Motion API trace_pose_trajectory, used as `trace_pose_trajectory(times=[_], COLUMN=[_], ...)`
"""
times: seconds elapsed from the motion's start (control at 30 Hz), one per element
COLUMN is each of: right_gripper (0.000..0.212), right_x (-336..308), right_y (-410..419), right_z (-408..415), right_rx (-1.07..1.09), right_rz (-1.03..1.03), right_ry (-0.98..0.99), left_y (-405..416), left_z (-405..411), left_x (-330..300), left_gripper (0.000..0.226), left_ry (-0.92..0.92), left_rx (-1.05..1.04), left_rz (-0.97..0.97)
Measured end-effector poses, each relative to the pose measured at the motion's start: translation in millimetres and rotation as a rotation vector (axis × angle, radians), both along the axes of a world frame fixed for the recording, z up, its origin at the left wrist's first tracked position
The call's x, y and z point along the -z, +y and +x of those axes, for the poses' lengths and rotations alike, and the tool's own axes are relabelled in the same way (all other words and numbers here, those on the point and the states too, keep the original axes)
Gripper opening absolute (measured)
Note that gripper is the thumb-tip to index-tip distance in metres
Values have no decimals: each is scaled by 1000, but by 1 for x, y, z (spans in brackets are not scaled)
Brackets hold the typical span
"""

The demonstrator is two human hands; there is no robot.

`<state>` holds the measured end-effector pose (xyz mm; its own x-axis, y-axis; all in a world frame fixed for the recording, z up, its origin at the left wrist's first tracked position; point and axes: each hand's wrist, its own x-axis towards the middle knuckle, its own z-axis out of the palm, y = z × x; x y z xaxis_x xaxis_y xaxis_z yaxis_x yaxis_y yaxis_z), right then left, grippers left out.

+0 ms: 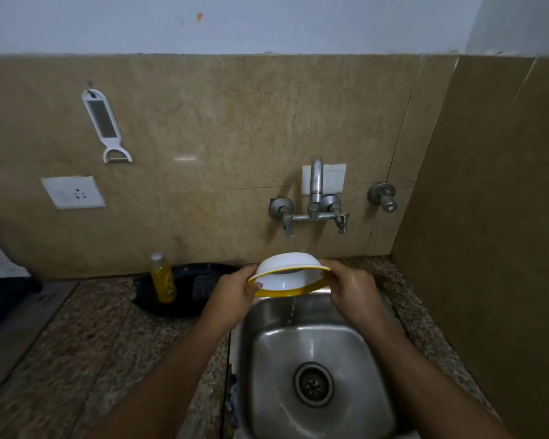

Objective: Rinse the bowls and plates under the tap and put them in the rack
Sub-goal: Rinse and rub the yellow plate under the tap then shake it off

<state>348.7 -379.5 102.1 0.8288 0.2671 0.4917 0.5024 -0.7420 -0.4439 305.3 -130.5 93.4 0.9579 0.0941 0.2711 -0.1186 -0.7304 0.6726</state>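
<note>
A person holds a white bowl (290, 270) with a yellow rim tilted over the back of a steel sink (314, 353), below the wall tap (316, 185). The left hand (233, 291) grips the bowl's left edge, fingers curled round the rim; the right hand (351, 289) clasps the right edge likewise. A thin stream of water (292, 310) falls from the bowl into the sink. On the speckled table (92, 343) to the left, a yellow bottle (164, 278) stands in a black tray (184, 299). A white peeler (105, 125) hangs on the wall.
</note>
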Motion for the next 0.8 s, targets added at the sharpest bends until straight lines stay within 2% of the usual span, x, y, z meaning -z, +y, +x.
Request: trace_pose_trajectory(times=[0.1,0.23,0.63,0.7,0.8], right_gripper=[51,53,55,52,33], right_x=[-9,-19,-31,-26,-11], right_y=[0,-3,-7,-9,-6], right_z=[-12,-20,-26,-22,-17], right_rx=[4,19,21,21,37], right_rz=[17,53,50,2,-215], right_ry=[-88,-183,-276,-231,-2], left_y=[-1,-2,-7,-6,-6], left_z=[-8,-11,-19,-16,-8], left_x=[-16,-33,-41,-34,-17], left_gripper=[35,38,44,43,29], left_ry=[-82,-123,-190,-171,16], left_rx=[-38,-29,-40,-41,-15], left_rz=[60,97,144,179,218])
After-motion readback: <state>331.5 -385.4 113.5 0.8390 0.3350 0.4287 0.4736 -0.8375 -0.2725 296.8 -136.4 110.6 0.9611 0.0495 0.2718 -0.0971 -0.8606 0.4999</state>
